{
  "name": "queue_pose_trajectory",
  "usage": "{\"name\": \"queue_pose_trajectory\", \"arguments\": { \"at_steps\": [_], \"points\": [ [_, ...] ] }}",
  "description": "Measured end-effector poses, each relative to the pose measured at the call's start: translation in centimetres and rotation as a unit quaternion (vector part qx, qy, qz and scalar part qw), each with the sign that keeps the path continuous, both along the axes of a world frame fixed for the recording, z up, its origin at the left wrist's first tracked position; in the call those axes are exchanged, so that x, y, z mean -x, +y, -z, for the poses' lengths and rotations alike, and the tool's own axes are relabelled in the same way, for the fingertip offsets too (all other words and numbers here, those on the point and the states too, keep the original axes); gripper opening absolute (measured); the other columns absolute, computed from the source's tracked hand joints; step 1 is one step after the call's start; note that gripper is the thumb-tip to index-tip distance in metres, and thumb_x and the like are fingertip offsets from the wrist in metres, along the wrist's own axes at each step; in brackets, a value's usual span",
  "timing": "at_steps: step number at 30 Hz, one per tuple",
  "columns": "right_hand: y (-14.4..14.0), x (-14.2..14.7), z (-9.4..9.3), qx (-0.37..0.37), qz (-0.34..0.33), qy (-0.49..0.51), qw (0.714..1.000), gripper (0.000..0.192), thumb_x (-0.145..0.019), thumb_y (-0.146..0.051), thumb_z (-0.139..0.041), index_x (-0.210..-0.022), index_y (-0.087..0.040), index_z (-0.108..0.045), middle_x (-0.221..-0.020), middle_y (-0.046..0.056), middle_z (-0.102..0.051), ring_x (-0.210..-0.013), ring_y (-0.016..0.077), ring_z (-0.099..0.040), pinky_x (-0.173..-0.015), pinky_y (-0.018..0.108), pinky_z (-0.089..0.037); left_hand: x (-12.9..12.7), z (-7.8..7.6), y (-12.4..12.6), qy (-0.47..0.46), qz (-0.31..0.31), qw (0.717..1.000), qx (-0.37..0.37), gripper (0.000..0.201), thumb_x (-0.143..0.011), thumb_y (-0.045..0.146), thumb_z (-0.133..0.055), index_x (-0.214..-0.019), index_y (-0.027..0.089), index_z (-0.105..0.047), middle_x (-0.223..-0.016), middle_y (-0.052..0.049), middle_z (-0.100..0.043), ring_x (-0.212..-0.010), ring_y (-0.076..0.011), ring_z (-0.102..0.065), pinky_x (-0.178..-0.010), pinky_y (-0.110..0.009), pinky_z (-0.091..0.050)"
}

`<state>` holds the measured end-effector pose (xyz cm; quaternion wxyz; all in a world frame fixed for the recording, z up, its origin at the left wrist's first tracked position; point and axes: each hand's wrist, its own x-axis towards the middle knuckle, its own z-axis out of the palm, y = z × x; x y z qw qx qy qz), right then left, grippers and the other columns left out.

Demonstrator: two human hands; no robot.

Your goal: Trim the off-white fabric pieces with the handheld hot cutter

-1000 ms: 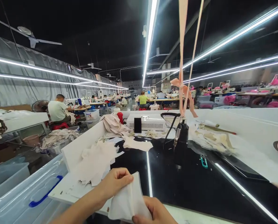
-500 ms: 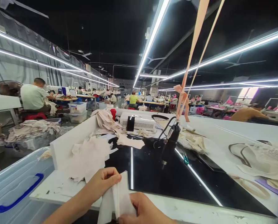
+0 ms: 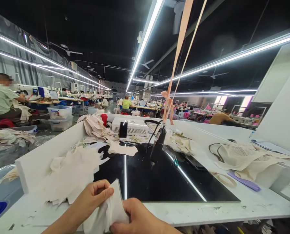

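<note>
Small white fabric piece (image 3: 106, 213) half folded, pinched by left hand (image 3: 92, 198) and right hand (image 3: 137, 219) fingers; loose cream pieces (image 3: 69, 174) at ten o'clock untouched.

A white fabric piece (image 3: 108, 211) sits before the glossy black table panel (image 3: 159, 178). Beyond the panel: cream fabric scraps (image 3: 72, 172), a teal clip (image 3: 175, 161), a lilac strip (image 3: 244, 182), peach ribbon (image 3: 177, 52) overhead.
</note>
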<state>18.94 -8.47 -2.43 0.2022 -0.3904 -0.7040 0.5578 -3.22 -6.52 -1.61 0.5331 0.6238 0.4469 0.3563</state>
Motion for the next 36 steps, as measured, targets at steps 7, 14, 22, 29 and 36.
{"name": "queue_pose_trajectory", "arguments": {
  "at_steps": [7, 14, 22, 29, 36],
  "points": [
    [1.0, -0.7, 0.3, 0.007, 0.025, 0.029, 0.999, 0.014, -0.073, -0.032, -0.067, -0.078, -0.020, -0.061, -0.070, -0.006, -0.051, -0.065, 0.0103, -0.046, -0.060, 0.024, -0.036, -0.7, 1.3, 1.7, -0.004, -0.021, 1.000, 0.014, 0.082, -0.066, 0.097, -0.084, -0.072, 0.023, -0.049, -0.067, 0.007, -0.040, -0.064, -0.0132, -0.032, -0.059, -0.025, -0.027],
    [4.7, -0.9, 1.7, -0.087, 0.078, -0.007, 0.993, 0.013, -0.097, -0.026, -0.065, -0.089, -0.018, -0.070, -0.075, -0.001, -0.067, -0.064, 0.0134, -0.060, -0.064, 0.023, -0.052, -0.6, -1.8, 4.5, 0.086, -0.082, 0.982, -0.146, 0.067, -0.087, 0.086, -0.074, -0.071, 0.023, -0.058, -0.066, 0.003, -0.053, -0.064, -0.0171, -0.046, -0.060, -0.027, -0.036],
    [11.0, -3.5, 1.3, -0.353, 0.147, -0.169, 0.908, 0.045, -0.103, -0.001, -0.057, -0.137, -0.021, -0.078, -0.130, 0.008, -0.081, -0.127, 0.0257, -0.075, -0.114, 0.043, -0.059, -3.2, 1.7, 6.1, 0.294, 0.032, 0.700, -0.650, 0.037, -0.123, 0.045, -0.053, -0.097, 0.025, -0.070, -0.086, 0.002, -0.073, -0.071, -0.0184, -0.064, -0.063, -0.033, -0.040],
    [14.3, -6.0, 4.3, -0.436, 0.139, -0.362, 0.812, 0.026, -0.110, -0.032, -0.077, -0.131, -0.017, -0.075, -0.127, 0.009, -0.079, -0.112, 0.0263, -0.079, -0.100, 0.049, -0.069, -6.8, 8.2, 5.9, 0.360, 0.080, 0.701, -0.611, 0.050, -0.091, 0.046, -0.101, -0.121, 0.019, -0.071, -0.108, -0.002, -0.079, -0.091, -0.0248, -0.073, -0.083, -0.038, -0.056],
    [14.2, -6.1, 3.4, -0.513, 0.151, -0.409, 0.739, 0.031, -0.110, -0.018, -0.073, -0.141, -0.018, -0.071, -0.136, 0.013, -0.076, -0.121, 0.0292, -0.076, -0.100, 0.048, -0.067, -6.6, 8.4, 5.4, 0.325, 0.067, 0.729, -0.599, 0.041, -0.101, 0.039, -0.092, -0.130, 0.020, -0.072, -0.116, -0.002, -0.081, -0.099, -0.0240, -0.073, -0.094, -0.036, -0.061]
  ]
}}
